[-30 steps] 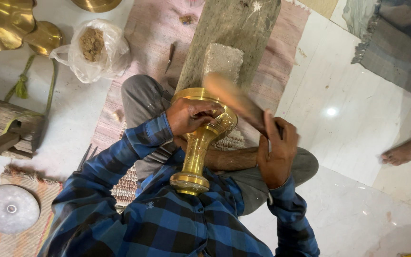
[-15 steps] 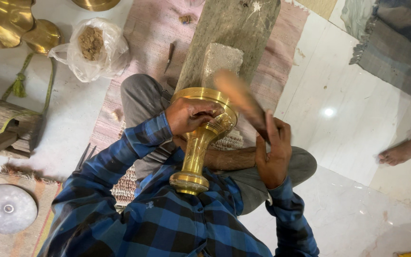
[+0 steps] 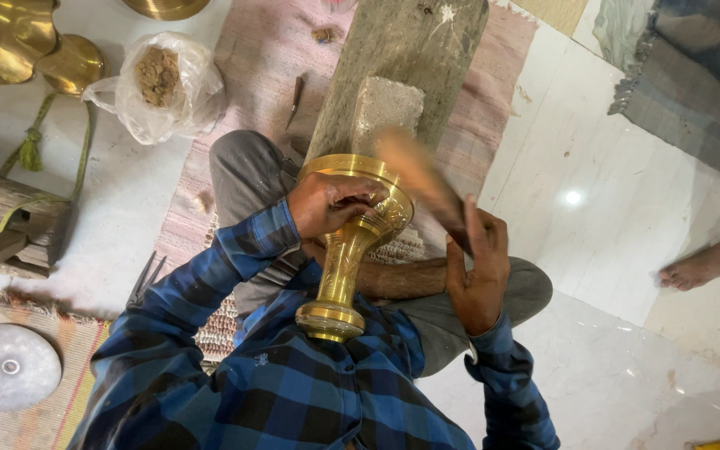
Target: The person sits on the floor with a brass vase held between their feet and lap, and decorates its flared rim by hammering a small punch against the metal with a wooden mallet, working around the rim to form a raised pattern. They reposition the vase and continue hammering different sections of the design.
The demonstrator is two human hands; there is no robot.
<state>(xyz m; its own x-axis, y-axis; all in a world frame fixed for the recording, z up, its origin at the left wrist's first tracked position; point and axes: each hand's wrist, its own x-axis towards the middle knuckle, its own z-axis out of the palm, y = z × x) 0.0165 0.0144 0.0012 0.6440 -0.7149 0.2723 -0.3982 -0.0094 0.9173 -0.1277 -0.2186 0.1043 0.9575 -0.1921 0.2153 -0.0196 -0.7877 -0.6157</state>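
While the brass stand (image 3: pixel 350 250) lies tilted across the seated person's lap, its wide bowl end pointing up toward the stone slab (image 3: pixel 402 71) and its round foot resting against the blue checked shirt (image 3: pixel 293 392), the left hand (image 3: pixel 327 202) is clenched over the bowl's near rim, fingers (image 3: pixel 362 198) curled onto the engraved metal. The stand's long axis runs from the chest away toward the slab, so the bowl sits directly between the two hands. The right hand (image 3: pixel 477 271) is just to the right of the stem, wrapped around the handle of a wooden mallet (image 3: pixel 421 185), whose head is blurred just above the far right of the bowl's rim; whether it touches the brass cannot be told. The left hand is the nearer of the two to the stand and the only one on it. A grey block (image 3: pixel 387 107) sits on the slab just beyond the bowl, close behind the mallet's head. On the pink mat (image 3: pixel 252 67) lie a small chisel (image 3: pixel 295 93) and, at its left edge, a plastic bag (image 3: pixel 158 87) of brown lumps. More brass pieces (image 3: pixel 10 46) shine in the floor's upper left corner, a round grey disc (image 3: pixel 8 367) rests at lower left, and another person's bare foot (image 3: pixel 702 265) stands well apart at the right.
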